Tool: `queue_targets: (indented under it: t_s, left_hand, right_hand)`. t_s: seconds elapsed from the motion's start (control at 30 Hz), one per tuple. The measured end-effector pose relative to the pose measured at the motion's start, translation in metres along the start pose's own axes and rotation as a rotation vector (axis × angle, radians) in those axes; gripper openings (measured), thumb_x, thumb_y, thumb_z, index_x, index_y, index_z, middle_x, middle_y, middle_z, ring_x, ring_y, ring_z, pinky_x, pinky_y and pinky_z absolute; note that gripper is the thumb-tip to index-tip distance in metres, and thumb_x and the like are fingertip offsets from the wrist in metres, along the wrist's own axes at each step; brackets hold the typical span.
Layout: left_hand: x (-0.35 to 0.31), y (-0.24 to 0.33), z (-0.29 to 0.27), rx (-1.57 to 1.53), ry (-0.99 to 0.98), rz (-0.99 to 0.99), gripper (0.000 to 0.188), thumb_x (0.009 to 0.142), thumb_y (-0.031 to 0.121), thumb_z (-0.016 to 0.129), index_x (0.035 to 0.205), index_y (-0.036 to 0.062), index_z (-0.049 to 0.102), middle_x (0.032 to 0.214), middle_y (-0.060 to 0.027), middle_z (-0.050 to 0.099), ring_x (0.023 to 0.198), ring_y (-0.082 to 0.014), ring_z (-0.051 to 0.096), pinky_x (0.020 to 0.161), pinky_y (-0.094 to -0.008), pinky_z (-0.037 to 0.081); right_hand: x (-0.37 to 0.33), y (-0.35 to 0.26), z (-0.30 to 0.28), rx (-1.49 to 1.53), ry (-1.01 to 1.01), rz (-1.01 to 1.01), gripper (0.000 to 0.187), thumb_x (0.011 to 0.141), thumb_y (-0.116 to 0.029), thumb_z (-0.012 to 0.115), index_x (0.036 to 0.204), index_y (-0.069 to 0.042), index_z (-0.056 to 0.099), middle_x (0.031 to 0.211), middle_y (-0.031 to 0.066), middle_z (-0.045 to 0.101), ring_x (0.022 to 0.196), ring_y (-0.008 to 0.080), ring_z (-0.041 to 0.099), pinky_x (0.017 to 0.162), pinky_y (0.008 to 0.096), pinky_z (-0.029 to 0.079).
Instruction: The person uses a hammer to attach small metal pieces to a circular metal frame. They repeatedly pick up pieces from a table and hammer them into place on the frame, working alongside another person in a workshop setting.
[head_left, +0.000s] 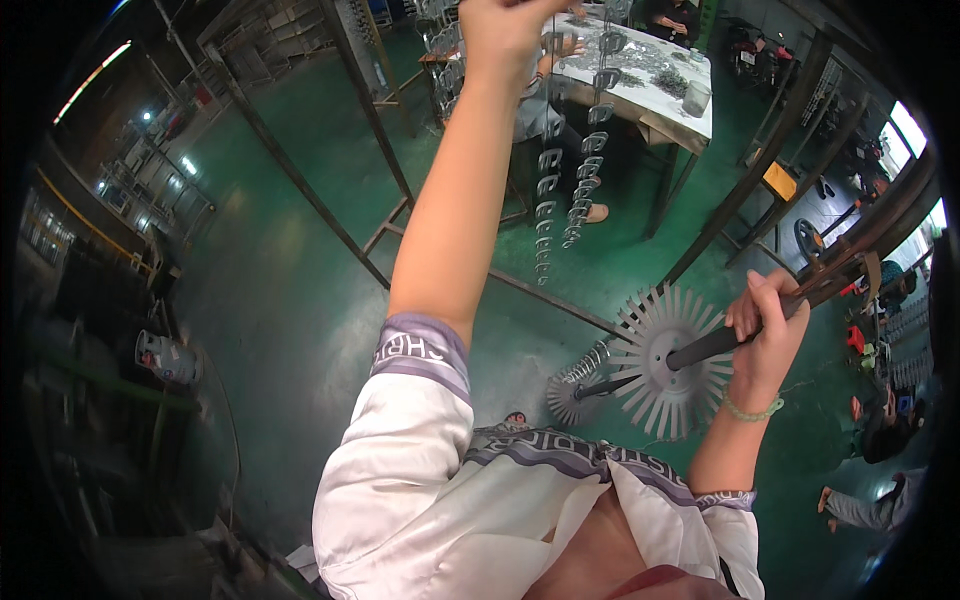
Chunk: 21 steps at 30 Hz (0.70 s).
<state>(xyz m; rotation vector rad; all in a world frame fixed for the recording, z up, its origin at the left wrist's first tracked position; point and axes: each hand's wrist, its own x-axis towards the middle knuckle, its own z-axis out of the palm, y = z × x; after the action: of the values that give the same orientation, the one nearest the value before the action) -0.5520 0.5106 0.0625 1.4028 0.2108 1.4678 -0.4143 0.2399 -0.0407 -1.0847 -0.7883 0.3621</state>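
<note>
My left hand (508, 28) is raised at the top edge, where its fingers are mostly cut off. It is close to hanging strings of small shiny metal pieces (546, 185); whether it touches them I cannot tell. My right hand (768, 325) is closed around a dark rod (710, 346) at the right. The rod carries a round grey metal disc (640, 372) with many narrow slats spread round its rim. Lower down, a smaller slatted disc (572, 400) sits beside a row of metal pieces (588, 362).
A dark metal frame (300, 170) stands around the hanging strings. Beyond it, people sit at a white-topped table (625, 82) strewn with small metal parts. A gas cylinder (168, 358) is at the left, and a yellow-orange panel (779, 181) at the right. The floor (270, 250) is green.
</note>
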Motion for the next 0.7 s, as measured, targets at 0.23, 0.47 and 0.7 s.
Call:
queue_targets:
  t_s: [0.23, 0.47, 0.7]
  left_hand:
    - [-0.091, -0.049, -0.044, 0.168, -0.124, -0.087, 0.016, 0.073, 0.006, 0.072, 0.087, -0.0009, 0.068, 0.083, -0.0054, 0.066, 0.079, -0.0106, 0.06, 0.074, -0.0233, 0.047]
    - [-0.164, -0.107, -0.07, 0.087, -0.344, -0.236, 0.013, 0.07, 0.001, 0.073, 0.082, -0.0003, 0.069, 0.081, -0.0053, 0.064, 0.072, -0.0098, 0.06, 0.063, -0.0213, 0.048]
    - [-0.214, -0.144, -0.073, 0.028, -0.572, -0.402, 0.018, 0.067, -0.001, 0.074, 0.084, 0.0011, 0.07, 0.082, -0.0041, 0.063, 0.071, -0.0093, 0.057, 0.061, -0.0206, 0.043]
  right_hand:
    - [0.002, 0.0, 0.007, -0.02, -0.048, -0.01, 0.029, 0.079, -0.01, 0.058, 0.057, -0.009, 0.038, 0.043, -0.0018, 0.032, 0.034, 0.0081, 0.028, 0.039, 0.0241, 0.03]
    - [0.006, -0.001, 0.013, -0.011, -0.078, -0.015, 0.028, 0.077, -0.01, 0.059, 0.057, -0.008, 0.04, 0.042, -0.0014, 0.034, 0.033, 0.0082, 0.029, 0.038, 0.0244, 0.032]
    - [0.009, 0.0, 0.014, -0.025, -0.061, -0.004, 0.028, 0.078, -0.01, 0.057, 0.057, -0.009, 0.038, 0.041, -0.0013, 0.032, 0.032, 0.0082, 0.028, 0.038, 0.0238, 0.03]
